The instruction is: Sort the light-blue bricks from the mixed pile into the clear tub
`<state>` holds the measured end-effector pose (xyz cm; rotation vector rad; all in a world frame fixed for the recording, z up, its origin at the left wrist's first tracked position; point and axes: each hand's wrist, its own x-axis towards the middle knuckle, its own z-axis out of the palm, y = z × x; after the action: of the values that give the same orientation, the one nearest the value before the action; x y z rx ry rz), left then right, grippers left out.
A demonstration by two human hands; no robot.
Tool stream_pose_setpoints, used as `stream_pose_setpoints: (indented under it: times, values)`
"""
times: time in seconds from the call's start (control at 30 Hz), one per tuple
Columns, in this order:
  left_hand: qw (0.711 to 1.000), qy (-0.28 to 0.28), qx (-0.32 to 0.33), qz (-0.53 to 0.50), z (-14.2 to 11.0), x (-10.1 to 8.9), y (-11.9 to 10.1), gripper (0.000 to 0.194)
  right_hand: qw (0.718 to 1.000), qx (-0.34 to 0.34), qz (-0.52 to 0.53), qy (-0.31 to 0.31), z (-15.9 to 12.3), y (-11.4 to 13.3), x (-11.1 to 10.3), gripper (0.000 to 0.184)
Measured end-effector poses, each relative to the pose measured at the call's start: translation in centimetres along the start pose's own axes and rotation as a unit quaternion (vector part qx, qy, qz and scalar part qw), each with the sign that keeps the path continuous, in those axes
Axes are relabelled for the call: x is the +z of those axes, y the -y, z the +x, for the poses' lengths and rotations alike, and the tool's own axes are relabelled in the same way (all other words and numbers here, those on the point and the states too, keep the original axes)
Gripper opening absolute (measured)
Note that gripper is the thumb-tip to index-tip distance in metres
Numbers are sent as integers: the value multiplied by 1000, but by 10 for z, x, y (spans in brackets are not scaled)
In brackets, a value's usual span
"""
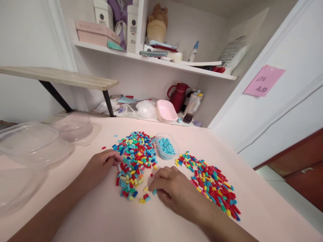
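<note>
Two heaps of tiny coloured bricks lie on the pale pink table (106, 215). My left hand (102, 164) rests at the left edge of the middle heap (133, 158), fingers curled together against the bricks. My right hand (174, 190) sits just below that heap, its fingers pinching a light blue brick (154, 192) at the tabletop. A small clear tub (166, 146) filled with light blue bricks stands between the heaps. The second heap (212, 181) spreads to the right of my right hand.
Clear plastic bowls and lids (32, 144) sit at the left. Behind the table a lower ledge holds a pink dish (166, 111), a dark red jug (178, 95) and bottles. A wooden board (58, 75) juts out at left; a cluttered shelf (151, 58) hangs above.
</note>
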<state>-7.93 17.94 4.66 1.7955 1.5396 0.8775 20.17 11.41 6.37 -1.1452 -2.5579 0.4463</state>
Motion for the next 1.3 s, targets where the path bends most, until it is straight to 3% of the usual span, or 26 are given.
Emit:
stream_pose_setpoints:
  times: [0.17,0.27,0.4,0.53,0.7,0.8,0.93,1.03,1.1,1.23,1.3]
  values:
    - [1000,1,-1,5,0,0,3,28,1000,-5,-28,2,0,1,-3,17]
    - [1000,3,-3,9,1,0,3,28,999,-9,-46,-5,0,2,-3,16]
    - [1000,8,-7,18,2,0,3,30,998,-21,50,-42,-1,1,-3,18]
    - [1000,9,-8,26,2,0,3,31,976,13,170,-136,-1,-2,-13,16]
    - [1000,10,-6,22,2,0,2,34,923,132,163,-323,-1,-24,-28,15]
    - [1000,11,0,18,2,1,2,34,893,182,194,-364,0,-42,-31,24]
    - [1000,10,5,14,2,1,4,33,892,184,221,-349,1,-54,-28,38]
    - [1000,7,5,12,0,1,3,31,896,168,218,-348,-1,-47,-29,32]
    - [1000,6,6,10,0,0,2,30,913,141,204,-323,-3,-36,-30,25]
    - [1000,8,7,3,-1,1,-2,27,972,16,152,-178,-4,-10,-25,19]
    - [1000,7,6,-2,-2,1,-2,26,987,-48,117,-97,-3,0,-18,16]
